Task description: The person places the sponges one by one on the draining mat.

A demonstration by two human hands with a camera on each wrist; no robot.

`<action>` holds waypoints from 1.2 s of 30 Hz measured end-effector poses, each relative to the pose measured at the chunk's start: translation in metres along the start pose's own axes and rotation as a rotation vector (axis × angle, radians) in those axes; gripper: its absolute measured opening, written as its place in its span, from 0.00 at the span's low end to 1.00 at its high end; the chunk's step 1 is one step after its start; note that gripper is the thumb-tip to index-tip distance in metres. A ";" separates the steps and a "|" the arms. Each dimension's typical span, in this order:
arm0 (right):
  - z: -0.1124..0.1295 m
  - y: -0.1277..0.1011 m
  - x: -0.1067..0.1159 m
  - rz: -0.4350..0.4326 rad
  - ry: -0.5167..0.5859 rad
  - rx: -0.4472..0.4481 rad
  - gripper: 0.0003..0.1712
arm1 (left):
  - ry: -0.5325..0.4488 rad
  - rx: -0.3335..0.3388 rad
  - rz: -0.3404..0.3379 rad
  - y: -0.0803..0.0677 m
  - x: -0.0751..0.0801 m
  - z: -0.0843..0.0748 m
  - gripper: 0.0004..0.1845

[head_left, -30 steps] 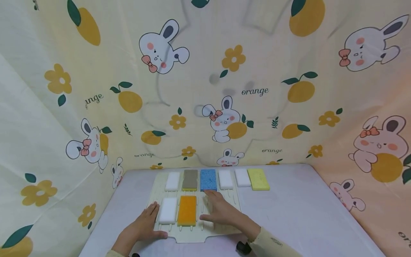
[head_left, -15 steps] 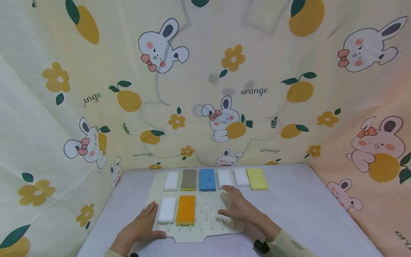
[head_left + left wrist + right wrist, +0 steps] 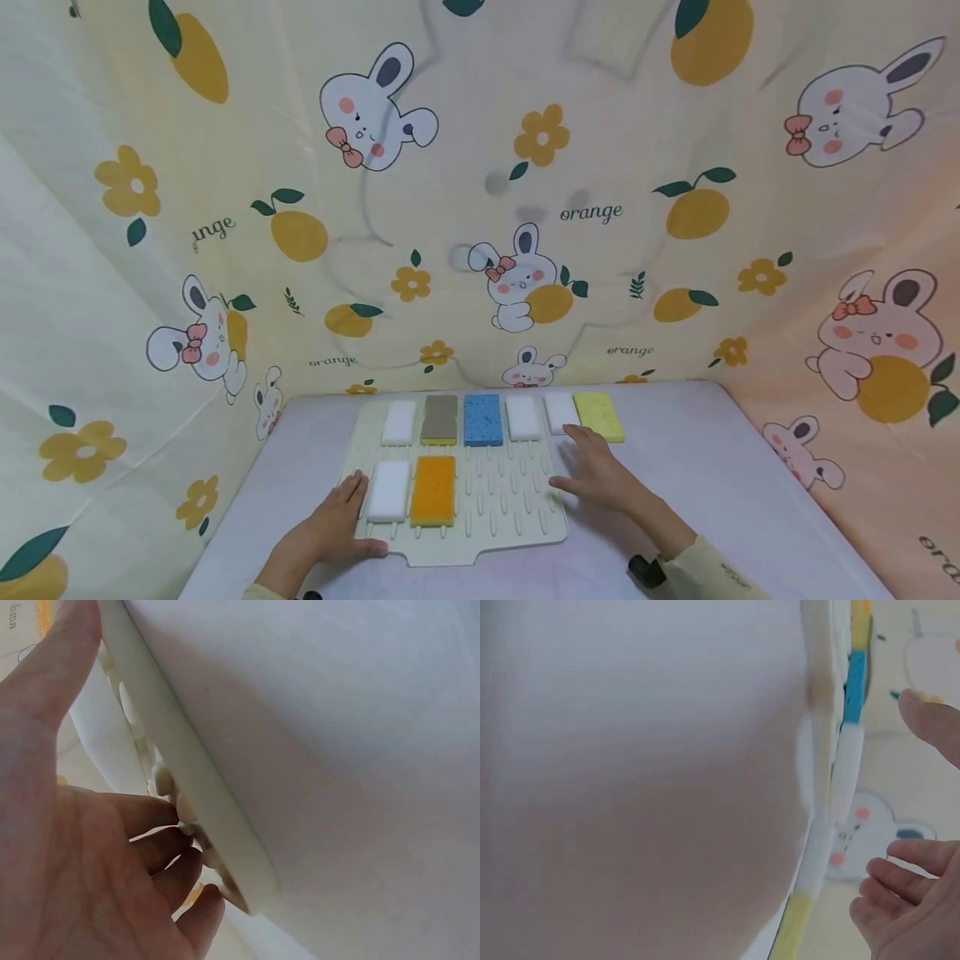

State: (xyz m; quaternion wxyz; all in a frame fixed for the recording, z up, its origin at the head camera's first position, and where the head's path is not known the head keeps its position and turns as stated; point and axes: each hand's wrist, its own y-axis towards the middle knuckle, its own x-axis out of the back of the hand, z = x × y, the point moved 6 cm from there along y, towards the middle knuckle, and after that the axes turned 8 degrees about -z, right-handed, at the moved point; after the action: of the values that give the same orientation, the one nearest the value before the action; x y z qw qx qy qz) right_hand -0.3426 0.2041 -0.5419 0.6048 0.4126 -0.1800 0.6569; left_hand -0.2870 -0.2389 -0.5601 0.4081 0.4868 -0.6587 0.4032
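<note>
My left hand (image 3: pixel 330 525) rests at the left front corner of a cream pegged drying board (image 3: pixel 442 550), fingers along its side and thumb by the front edge. In the left wrist view, its fingertips (image 3: pixel 214 900) touch the board's rim. On the board's front row lie a white sponge (image 3: pixel 388 492) and an orange sponge (image 3: pixel 432 490). My right hand (image 3: pixel 603 477) has its fingers spread and holds nothing. Its fingertips reach toward a white sponge (image 3: pixel 560 410) and a yellow sponge (image 3: pixel 602 417) off the board's right side; whether they touch cannot be told.
The board's back row bears a white sponge (image 3: pixel 399 422), a grey-topped sponge (image 3: pixel 440 418), a blue sponge (image 3: pixel 482 419) and another white sponge (image 3: pixel 522 417). Bare pegs fill its front right. A patterned curtain (image 3: pixel 450 183) hangs behind the pale tabletop (image 3: pixel 697 467).
My right hand has moved right, from over the board near the blue sponge to the white and yellow sponges beside it. The left hand and the sponges have stayed put.
</note>
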 end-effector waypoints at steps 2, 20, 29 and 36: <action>-0.007 0.001 0.005 -0.013 -0.016 -0.009 0.61 | 0.003 -0.004 0.000 -0.001 0.002 -0.001 0.69; -0.057 0.017 0.029 -0.037 -0.111 -0.156 0.66 | -0.006 -0.005 0.000 0.001 -0.005 0.007 0.70; -0.074 0.032 0.036 -0.017 -0.116 -0.216 0.70 | -0.010 -0.029 -0.012 0.002 -0.002 0.004 0.69; -0.089 0.039 0.033 -0.003 -0.144 -0.247 0.70 | -0.006 -0.020 -0.007 0.001 -0.001 0.001 0.69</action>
State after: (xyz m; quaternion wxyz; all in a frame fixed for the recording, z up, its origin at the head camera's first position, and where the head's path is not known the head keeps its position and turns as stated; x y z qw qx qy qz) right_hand -0.4061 0.2824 -0.5595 0.6373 0.3814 -0.3018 0.5978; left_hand -0.2876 -0.2392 -0.5616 0.4124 0.4864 -0.6621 0.3936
